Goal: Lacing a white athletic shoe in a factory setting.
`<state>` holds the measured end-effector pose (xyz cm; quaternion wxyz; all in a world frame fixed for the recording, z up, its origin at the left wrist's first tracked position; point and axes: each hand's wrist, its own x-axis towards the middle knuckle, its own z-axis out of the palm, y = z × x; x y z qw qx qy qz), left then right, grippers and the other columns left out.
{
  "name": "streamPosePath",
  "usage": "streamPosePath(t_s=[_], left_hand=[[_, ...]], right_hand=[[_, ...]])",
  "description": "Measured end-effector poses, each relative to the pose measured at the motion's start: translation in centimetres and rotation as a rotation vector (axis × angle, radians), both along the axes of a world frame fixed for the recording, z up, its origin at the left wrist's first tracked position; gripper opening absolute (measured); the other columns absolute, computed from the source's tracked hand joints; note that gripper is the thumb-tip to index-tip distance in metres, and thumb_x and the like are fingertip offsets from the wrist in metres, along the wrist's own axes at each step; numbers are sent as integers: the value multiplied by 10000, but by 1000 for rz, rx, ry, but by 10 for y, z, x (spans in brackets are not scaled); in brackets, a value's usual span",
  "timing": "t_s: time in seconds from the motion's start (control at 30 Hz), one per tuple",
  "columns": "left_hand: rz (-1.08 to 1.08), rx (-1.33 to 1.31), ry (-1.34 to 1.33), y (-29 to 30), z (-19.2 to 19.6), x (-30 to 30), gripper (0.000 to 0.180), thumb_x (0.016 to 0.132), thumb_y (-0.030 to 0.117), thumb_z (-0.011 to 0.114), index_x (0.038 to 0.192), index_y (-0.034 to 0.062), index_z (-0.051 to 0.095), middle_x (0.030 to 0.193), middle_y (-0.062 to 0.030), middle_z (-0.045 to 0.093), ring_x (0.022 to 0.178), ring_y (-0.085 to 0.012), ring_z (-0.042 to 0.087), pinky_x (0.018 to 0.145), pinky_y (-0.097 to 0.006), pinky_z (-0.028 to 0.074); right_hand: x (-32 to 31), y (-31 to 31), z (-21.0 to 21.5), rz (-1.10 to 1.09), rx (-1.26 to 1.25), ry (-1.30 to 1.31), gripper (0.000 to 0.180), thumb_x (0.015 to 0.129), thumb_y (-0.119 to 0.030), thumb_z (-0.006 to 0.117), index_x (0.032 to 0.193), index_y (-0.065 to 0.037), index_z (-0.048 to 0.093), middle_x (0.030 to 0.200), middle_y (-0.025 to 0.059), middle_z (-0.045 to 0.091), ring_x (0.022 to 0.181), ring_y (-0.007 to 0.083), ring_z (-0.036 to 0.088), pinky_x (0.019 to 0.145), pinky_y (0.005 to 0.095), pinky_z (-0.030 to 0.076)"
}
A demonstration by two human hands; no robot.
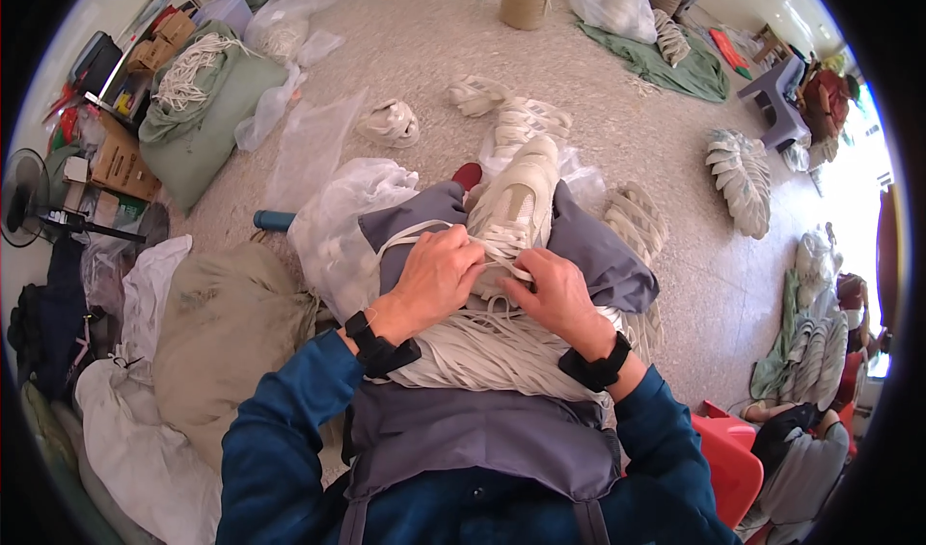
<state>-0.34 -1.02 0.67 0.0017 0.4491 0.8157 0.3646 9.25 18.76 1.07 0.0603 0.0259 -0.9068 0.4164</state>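
A cream sneaker [529, 177] rests toe-away over my lap, its lace holes and tongue facing up. Off-white shoelace [502, 248] runs across its upper part, between my two hands. My left hand [439, 270] is closed with the lace pinched between thumb and fingers, and a loose length loops out past its far side. From the right, my right hand [552, 292] pinches the lace close to the shoe's opening. Below both hands, a thick bundle of off-white laces [482, 352] lies across the grey-purple apron [473, 429] on my lap.
More cream shoes [531, 122] lie on the floor ahead, with a stacked row of shoes [739, 180] to the right. White plastic bags [352, 207] and a tan sack [227, 323] stand at left. A red stool [728, 458] is at my right. Other people sit along the right side.
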Motion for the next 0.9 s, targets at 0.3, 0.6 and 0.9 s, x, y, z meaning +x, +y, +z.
streamPosePath(t_s=[0.3, 0.6, 0.9], left_hand=[[67, -15, -171, -49, 9, -15, 78, 859, 42, 693, 828, 5, 630, 817, -121, 578, 731, -304, 585, 646, -380, 451], [343, -136, -400, -143, 36, 3, 110, 895, 51, 682, 844, -19, 614, 785, -72, 557, 695, -154, 530, 625, -311, 425], [480, -110, -307, -216, 17, 16, 117, 873, 40, 684, 858, -28, 590, 755, -109, 535, 648, -202, 520, 596, -333, 418]], right_hand=[[2, 7, -6, 50, 289, 146, 200, 774, -121, 765, 871, -33, 613, 891, 127, 587, 873, 354, 593, 769, 453, 484], [-1, 8, -8, 22, 179, 166, 232, 734, -56, 778, 865, -31, 589, 950, 109, 563, 909, 334, 547, 806, 432, 462], [0, 5, -7, 26, 180, 162, 274, 718, -24, 787, 894, -9, 576, 1019, 138, 557, 954, 357, 543, 837, 420, 467]])
